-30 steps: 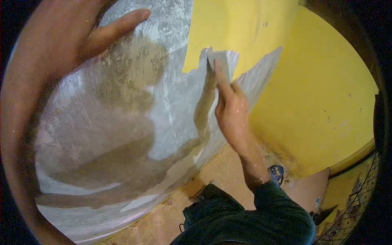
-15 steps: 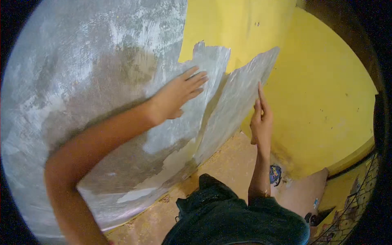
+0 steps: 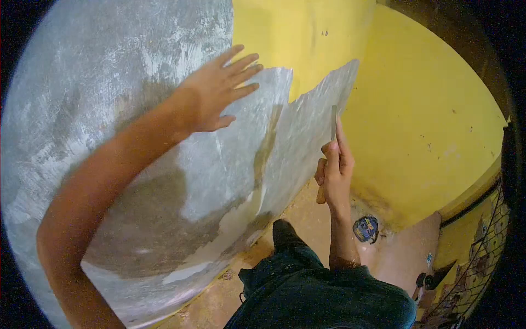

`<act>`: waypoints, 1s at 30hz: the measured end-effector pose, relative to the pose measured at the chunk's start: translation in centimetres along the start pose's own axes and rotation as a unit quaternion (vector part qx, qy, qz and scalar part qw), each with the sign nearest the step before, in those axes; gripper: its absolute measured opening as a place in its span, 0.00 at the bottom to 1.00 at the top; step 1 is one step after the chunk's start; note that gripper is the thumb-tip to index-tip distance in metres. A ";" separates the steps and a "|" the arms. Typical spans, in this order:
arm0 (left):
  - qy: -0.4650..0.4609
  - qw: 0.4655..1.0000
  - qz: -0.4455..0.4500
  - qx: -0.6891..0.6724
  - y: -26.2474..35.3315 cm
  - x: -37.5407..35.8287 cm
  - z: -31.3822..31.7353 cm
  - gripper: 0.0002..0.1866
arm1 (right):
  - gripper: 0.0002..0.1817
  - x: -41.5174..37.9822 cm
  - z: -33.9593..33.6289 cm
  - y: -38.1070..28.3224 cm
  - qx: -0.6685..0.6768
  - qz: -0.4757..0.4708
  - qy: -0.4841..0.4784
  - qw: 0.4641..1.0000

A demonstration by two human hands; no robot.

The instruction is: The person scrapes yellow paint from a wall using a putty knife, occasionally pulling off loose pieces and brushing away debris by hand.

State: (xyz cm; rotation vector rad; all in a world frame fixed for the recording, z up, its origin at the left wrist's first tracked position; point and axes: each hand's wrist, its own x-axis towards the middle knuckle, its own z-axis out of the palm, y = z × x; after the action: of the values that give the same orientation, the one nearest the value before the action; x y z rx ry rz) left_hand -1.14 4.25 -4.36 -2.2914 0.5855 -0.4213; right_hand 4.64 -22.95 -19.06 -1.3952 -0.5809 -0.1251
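Note:
My left hand (image 3: 222, 88) is spread over the wall, fingers apart, where bare grey plaster (image 3: 211, 181) borders yellow paint (image 3: 268, 33). It holds nothing. In my right hand (image 3: 337, 170) is a scraper (image 3: 333, 122), its thin metal blade pointing up and its wooden handle showing below my fingers. The blade is seen nearly edge-on against the scraped grey strip close to the corner. A jagged edge of yellow paint runs above that strip, between my two hands.
A yellow side wall (image 3: 422, 120) meets the scraped one at the corner. On the floor (image 3: 298, 219) lies a blue patterned bag-like thing (image 3: 366, 228). Dark wire grid (image 3: 487, 247) stands at the lower right, with a dark object (image 3: 424, 279) beside it.
My left hand has moved up and left along the wall, toward the yellow edge. My right hand has shifted slightly left, and the scraper now shows clearly. The view has shifted a little.

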 end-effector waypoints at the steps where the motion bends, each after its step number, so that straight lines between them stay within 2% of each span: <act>1: -0.002 1.000 0.001 -0.001 -0.6 -0.6 -0.3 0.42 | 0.26 0.0 0.0 0.0 0.009 0.028 -0.008 1.000; 2: 0.038 0.999 -0.015 0.005 -1.7 -1.2 -1.6 0.42 | 0.26 0.1 0.2 1.0 0.011 0.031 -0.006 0.999; 3: 0.077 0.997 -0.030 0.010 -2.7 -1.6 -2.8 0.42 | 0.25 0.4 0.5 2.9 -0.054 -0.017 -0.019 0.998; 4: 0.059 0.993 -0.056 0.081 -3.6 -1.7 -4.5 0.42 | 0.25 0.6 1.1 3.5 -0.087 -0.038 -0.025 0.995; 6: 0.039 0.978 -0.148 0.140 -5.8 -3.5 -8.0 0.41 | 0.24 1.3 2.7 4.2 -0.157 -0.099 -0.033 0.982; 8: 0.054 0.969 -0.165 0.174 -7.4 -4.9 -10.8 0.40 | 0.25 2.2 4.5 3.8 -0.199 -0.136 -0.035 0.970; 12: 0.104 0.911 -0.238 0.321 -9.6 -7.5 -15.0 0.38 | 0.20 2.2 7.6 2.6 -0.181 -0.157 -0.061 0.969; 15: 0.140 0.875 -0.244 0.394 -9.2 -8.3 -14.5 0.38 | 0.19 1.9 9.3 1.6 -0.170 -0.121 -0.073 0.975; 19: 0.062 0.845 -0.312 0.429 -7.2 -7.3 -15.1 0.39 | 0.23 2.5 9.7 1.3 -0.249 -0.179 -0.026 0.951; 20: 0.082 0.849 -0.282 0.438 -8.6 -7.7 -14.8 0.39 | 0.24 2.1 9.6 1.6 -0.286 -0.202 -0.023 0.937; 22: 0.097 0.857 -0.247 0.442 -8.5 -7.7 -14.5 0.39 | 0.26 2.7 10.2 1.6 -0.276 -0.211 -0.004 0.938; 25: 0.106 0.861 -0.250 0.430 -7.1 -7.3 -14.5 0.39 | 0.27 2.6 10.7 1.6 -0.269 -0.216 0.010 0.939; 28: 0.048 0.858 -0.279 0.428 -6.9 -7.2 -14.9 0.40 | 0.28 1.8 10.9 2.8 -0.259 -0.217 0.003 0.941; 30: 0.048 0.855 -0.283 0.431 -7.1 -7.4 -14.6 0.39 | 0.28 2.6 11.6 2.5 -0.241 -0.225 0.007 0.944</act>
State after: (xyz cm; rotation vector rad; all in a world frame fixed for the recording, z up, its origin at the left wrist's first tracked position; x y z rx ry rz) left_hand -12.01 4.34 9.78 -1.5117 -0.2524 -0.8743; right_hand 4.28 -10.86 -19.44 -1.7079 -0.8919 -0.6818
